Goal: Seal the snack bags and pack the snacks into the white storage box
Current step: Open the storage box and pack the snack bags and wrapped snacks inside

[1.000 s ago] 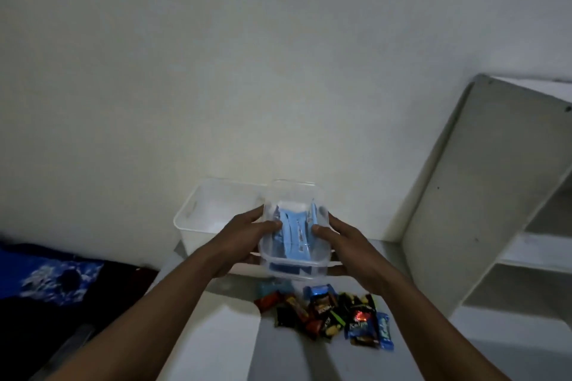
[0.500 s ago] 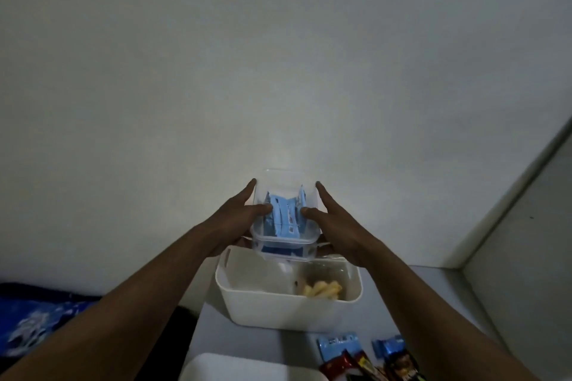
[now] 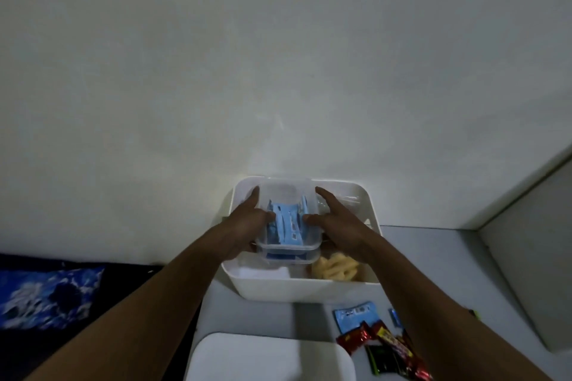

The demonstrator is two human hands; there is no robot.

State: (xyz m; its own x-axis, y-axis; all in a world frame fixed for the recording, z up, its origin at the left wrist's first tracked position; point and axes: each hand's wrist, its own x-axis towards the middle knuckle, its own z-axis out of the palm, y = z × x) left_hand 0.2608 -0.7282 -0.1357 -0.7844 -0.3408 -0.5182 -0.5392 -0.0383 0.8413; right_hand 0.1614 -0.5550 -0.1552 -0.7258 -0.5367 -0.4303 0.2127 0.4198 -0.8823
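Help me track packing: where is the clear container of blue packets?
Head view, centre: the clear container, between left hand and right hand, is in the white storage box left of yellow snacks.

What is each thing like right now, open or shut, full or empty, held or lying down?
clear container: held by left hand and right hand, blue packets inside, low in the white storage box.
white storage box: open, yellow snacks inside.
white lid: off, lying on the table.
loose snack packets: on the table, unpacked.
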